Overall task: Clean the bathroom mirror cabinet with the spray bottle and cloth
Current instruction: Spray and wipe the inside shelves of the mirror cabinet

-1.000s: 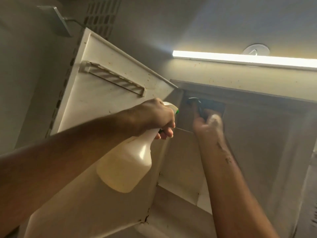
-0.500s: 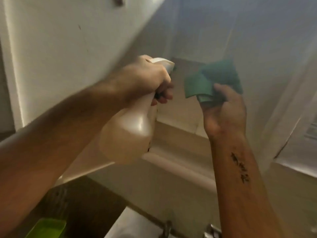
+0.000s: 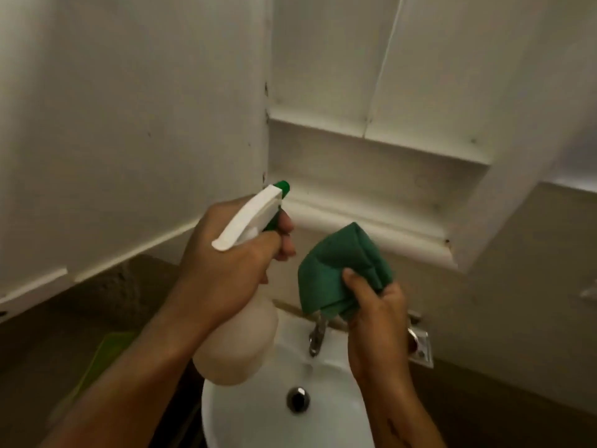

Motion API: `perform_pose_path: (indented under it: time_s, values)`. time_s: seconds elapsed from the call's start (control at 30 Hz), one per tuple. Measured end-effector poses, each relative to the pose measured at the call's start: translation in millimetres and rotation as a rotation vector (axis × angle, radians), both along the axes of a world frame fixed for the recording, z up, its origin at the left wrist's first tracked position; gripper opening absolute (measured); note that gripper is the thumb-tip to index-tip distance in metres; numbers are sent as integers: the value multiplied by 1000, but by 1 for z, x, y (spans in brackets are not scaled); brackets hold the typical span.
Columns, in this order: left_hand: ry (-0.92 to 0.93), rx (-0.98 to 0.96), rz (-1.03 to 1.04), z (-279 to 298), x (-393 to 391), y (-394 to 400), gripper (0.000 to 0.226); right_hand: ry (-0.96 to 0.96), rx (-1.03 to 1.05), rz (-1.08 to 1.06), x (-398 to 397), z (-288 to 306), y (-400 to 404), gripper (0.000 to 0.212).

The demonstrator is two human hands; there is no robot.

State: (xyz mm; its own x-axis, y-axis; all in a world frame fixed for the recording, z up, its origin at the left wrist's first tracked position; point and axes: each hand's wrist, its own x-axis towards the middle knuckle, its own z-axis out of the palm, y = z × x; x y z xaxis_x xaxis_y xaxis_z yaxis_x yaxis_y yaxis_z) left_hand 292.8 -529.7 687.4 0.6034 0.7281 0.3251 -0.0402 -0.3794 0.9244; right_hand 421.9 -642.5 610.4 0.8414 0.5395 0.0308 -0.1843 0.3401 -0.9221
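A: Grip status?

B: Left hand (image 3: 226,263) is wrapping the neck of the translucent plastic spray bottle with white trigger head and green nozzle (image 3: 240,321). Fingers curled tight round it, index finger sitting on the front by the green trigger. Nozzle is pointing up and right, toward the cabinet corner.

A: Right?

B: Right hand (image 3: 376,318) is pinching the folded dark green cloth (image 3: 339,273), thumb on the near face, other fingers behind it. Cloth is standing up above the hand, bunched into a rough cone.

A: Gap between the two?

B: Bottle and cloth are sitting just beside each other, not touching. Both are hanging over the basin, below the cabinet.

A: What's around?

B: White round ceramic washbasin (image 3: 258,425) is lying directly under both hands, dark metal drain (image 3: 298,398) in its middle. Chrome tap (image 3: 316,337) is showing between bottle and right wrist, its top hidden behind the cloth. A metal wall fitting (image 3: 421,345) is peeking out past the right hand; can't tell what it is.

A: Cabinet?

B: White bathroom cabinet (image 3: 371,163) is filling the upper frame, open door panel (image 3: 129,124) swinging out at left. Lower shelf recess is showing grime and dark specks. Blurred green object (image 3: 97,367) at lower left, beige wall behind.
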Motion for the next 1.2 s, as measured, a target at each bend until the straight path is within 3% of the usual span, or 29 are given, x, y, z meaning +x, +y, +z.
perform_pose_path:
  time_s: [0.23,0.47,0.57,0.73,0.83,1.0,1.2]
  values:
    - [27,-101,-9,-91,0,-2,16,139,-207,-69,0,-108,-11,35]
    - [117,-147,37,-160,-2,-2,16,97,-655,-13,1,-218,-25,64]
    - [121,-149,49,-178,0,3,16,-16,-856,-63,7,-247,-29,50]
    - [110,-109,37,-189,1,10,16,-230,-1220,-23,44,-253,-11,21]
    - [112,-160,48,-194,1,13,17,-346,-1337,-7,71,-240,19,31]
    - [134,-179,40,-199,-2,12,19,-413,-1411,-25,100,-249,58,76]
    - [154,-177,39,-203,-3,11,19,-491,-1479,-39,109,-253,70,54]
